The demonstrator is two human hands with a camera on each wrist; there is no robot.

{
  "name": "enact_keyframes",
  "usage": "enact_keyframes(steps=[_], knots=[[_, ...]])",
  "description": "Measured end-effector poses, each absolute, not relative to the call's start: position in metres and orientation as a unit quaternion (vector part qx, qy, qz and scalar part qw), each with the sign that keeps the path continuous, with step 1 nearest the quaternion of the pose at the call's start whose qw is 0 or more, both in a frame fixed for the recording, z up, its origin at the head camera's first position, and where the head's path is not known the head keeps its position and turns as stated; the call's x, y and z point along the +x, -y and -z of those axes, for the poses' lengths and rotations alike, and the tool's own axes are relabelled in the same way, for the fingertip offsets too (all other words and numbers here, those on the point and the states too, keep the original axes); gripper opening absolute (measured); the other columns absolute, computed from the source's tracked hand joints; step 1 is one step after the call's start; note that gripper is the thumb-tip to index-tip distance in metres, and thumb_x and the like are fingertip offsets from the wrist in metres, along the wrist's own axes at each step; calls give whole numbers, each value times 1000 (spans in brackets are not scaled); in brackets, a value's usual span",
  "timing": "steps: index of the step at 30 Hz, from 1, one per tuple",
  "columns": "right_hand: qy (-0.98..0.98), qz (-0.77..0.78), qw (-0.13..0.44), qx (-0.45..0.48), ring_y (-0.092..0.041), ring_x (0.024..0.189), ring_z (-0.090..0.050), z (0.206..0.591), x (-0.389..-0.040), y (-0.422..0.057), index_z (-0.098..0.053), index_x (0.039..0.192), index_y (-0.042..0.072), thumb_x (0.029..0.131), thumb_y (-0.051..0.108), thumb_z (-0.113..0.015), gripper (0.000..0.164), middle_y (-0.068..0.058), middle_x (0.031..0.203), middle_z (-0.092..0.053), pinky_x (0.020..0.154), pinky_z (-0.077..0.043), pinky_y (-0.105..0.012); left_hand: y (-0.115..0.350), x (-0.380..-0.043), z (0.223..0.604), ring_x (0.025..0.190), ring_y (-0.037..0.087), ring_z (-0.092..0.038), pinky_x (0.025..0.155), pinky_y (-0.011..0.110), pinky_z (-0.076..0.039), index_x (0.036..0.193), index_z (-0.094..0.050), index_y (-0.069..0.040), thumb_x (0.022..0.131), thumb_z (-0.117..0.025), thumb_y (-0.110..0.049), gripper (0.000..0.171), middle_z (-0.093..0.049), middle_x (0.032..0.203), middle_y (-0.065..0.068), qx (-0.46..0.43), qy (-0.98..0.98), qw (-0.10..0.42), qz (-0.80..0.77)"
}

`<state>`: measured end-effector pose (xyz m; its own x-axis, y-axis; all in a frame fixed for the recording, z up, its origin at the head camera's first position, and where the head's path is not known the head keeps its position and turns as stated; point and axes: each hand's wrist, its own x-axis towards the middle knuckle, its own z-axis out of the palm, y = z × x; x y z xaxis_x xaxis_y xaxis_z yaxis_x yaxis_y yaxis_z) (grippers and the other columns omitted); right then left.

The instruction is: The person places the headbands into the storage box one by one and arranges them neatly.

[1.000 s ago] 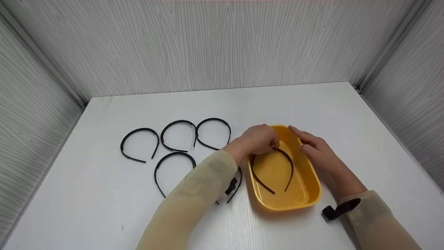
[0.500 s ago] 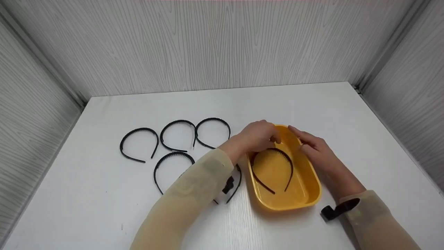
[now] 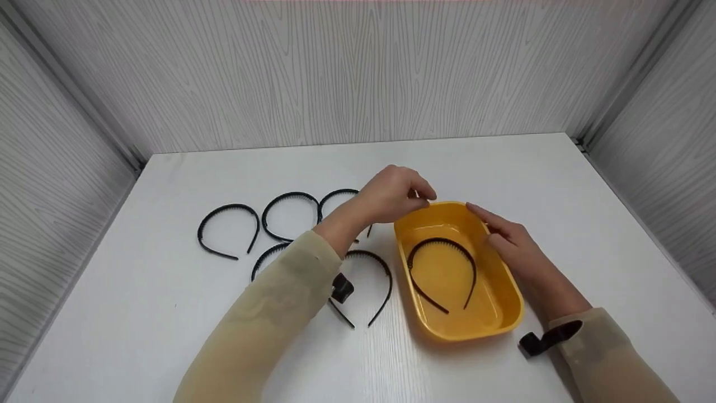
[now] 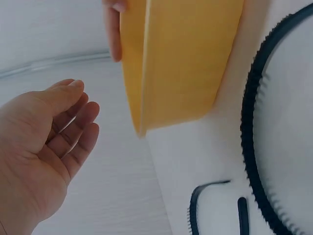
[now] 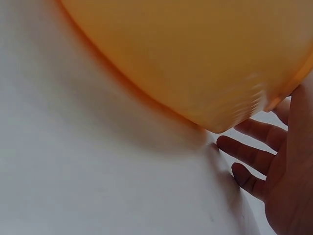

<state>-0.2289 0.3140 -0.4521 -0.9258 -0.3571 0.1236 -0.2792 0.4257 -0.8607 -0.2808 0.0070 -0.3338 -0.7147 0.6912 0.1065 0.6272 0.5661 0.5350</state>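
My left hand (image 3: 394, 193) hovers beside the far left corner of a yellow plastic basin (image 3: 464, 336). In the left wrist view its fingers bend loosely, apart from the basin, with nothing held. One black toothed headband (image 3: 442, 240) lies inside the basin, its tips toward me. My right hand (image 3: 517, 246) holds the basin's right rim, thumb over the edge and other fingers along the outside wall, as the right wrist view (image 5: 283, 181) shows. Several similar headbands lie left of the basin, including one at far left (image 3: 226, 206) and one partly under my left sleeve (image 3: 389, 274).
The white table (image 3: 358, 364) is bounded by a grained panel (image 3: 358, 73) at the back and panels at both sides. Black wrist cameras sit on the left cuff (image 3: 342, 288) and right cuff (image 3: 551, 338).
My left hand has let go of the headband inside the basin and lifted out to the upper left. The headband stays in the basin. My right hand keeps its place on the rim.
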Motion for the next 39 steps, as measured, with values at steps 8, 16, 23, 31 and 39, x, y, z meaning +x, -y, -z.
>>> enact_keyframes(steps=[8,16,23,31,39], knots=[[-849,495,29,-180,-22,145,-47,453,-230,-315,-42,164,34,105,3,-41,66,2,164,-46,114,-34,-17,37,-280,332,106,18,-68,92,29,-55,122,-80,-9,104,-71,-11,21,-76,121,7,341,-873,28,-348],[-836,520,29,-172,-22,145,-47,453,-229,-317,-42,164,34,106,3,-41,66,3,165,-45,112,-37,-16,83,-277,334,105,18,-69,90,35,-57,122,-81,-10,103,-72,-12,21,-76,120,4,310,-875,-3,-372],[-833,523,21,-179,-22,141,-50,455,-229,-321,-42,164,33,106,1,-40,67,1,164,-46,110,-40,-16,119,-275,337,103,18,-70,88,38,-57,118,-82,-10,103,-72,-13,18,-77,117,4,278,-877,-23,-391],[-824,538,34,-173,-22,149,-41,452,-225,-323,-41,165,33,104,-1,-36,70,2,167,-41,114,-35,-16,169,-272,348,109,21,-67,93,40,-56,123,-80,-8,104,-72,-14,21,-74,123,8,215,-887,-27,-409],[-828,531,30,-174,-23,150,-40,456,-224,-326,-40,165,34,104,0,-36,70,2,167,-41,114,-33,-14,222,-274,358,116,24,-66,95,38,-54,128,-77,-8,104,-71,-15,25,-72,128,10,154,-899,-37,-409]])
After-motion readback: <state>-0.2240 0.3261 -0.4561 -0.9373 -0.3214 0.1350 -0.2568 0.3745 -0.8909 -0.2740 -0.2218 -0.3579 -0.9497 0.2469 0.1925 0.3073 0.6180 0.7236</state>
